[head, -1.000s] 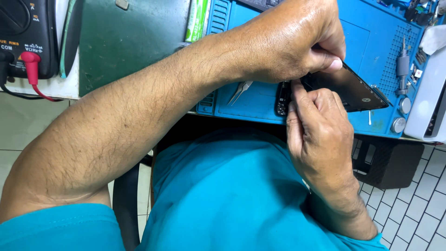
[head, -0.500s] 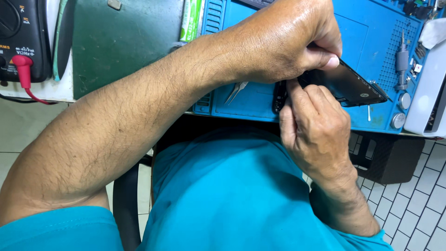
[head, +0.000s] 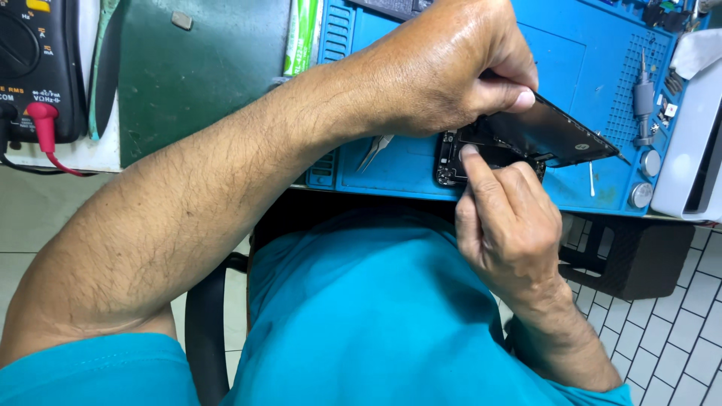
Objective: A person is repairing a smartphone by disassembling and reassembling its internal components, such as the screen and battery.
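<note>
**A:** What sits nearest the camera?

**B:** A teal shirt fills the bottom of the view, with a dark chair point(head: 203, 331) under the person and pale floor tiles point(head: 677, 331) to the right.

**A:** And the hands?

**B:** The right hand point(head: 511, 225) rises from below, loosely curled, its index fingertip point(head: 470, 153) pressing onto the inner parts of an opened smartphone body point(head: 453, 159) that lies at the near edge of a blue repair mat point(head: 391, 162). The left hand point(head: 459, 64) reaches across from the left, its forearm crossing the whole view. It is closed, thumb and fingers pinching the dark screen panel point(head: 553, 134), which is held tilted up off the phone body, still close to it at the near end.

**A:** Has anything changed in the last second?

**B:** Little. The right index finger has moved from the phone's near edge up onto its inner parts beneath the raised panel, and the left hand keeps the same pinch. The panel is lifted as before, so I judge the work inside the phone is ongoing.

**A:** What lies farther off?

**B:** Metal tweezers point(head: 374, 150) rest on the mat just left of the phone. A small screwdriver point(head: 643, 101) lies towards the mat's right side, near a white device point(head: 688, 150). At far left are a green cutting mat point(head: 195, 75) and a black multimeter point(head: 37, 68) with a red plug.
</note>
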